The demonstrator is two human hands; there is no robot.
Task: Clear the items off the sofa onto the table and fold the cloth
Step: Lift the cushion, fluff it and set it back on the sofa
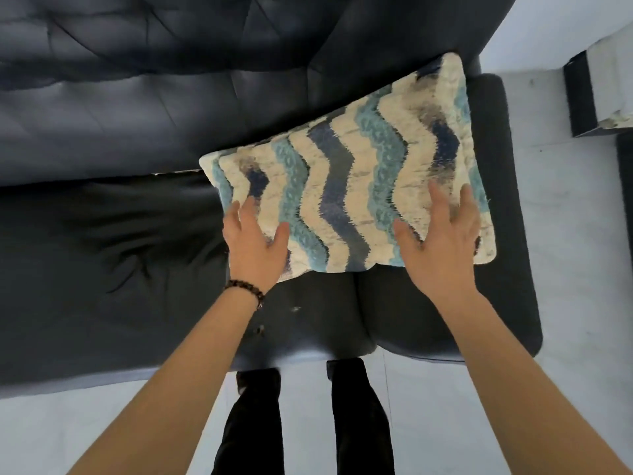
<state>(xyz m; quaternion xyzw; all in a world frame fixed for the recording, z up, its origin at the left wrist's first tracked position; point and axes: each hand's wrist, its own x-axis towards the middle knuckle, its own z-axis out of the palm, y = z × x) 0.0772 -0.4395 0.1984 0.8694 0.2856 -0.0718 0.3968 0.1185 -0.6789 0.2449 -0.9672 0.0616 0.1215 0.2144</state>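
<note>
A thick folded cloth [349,180] with cream, teal and navy zigzag stripes lies on the right end of the dark leather sofa [102,234], one corner up against the backrest. My left hand [253,241] lies flat on the cloth's near left corner, fingers straight. On the near right part of the cloth my right hand [442,234] presses down with spread fingers. Neither hand curls round the cloth.
The sofa's armrest [510,207] runs along the right of the cloth. Pale floor [575,269] lies beyond it, with a black and white block [596,84] at the upper right. My dark trouser legs [308,423] stand against the sofa's front edge.
</note>
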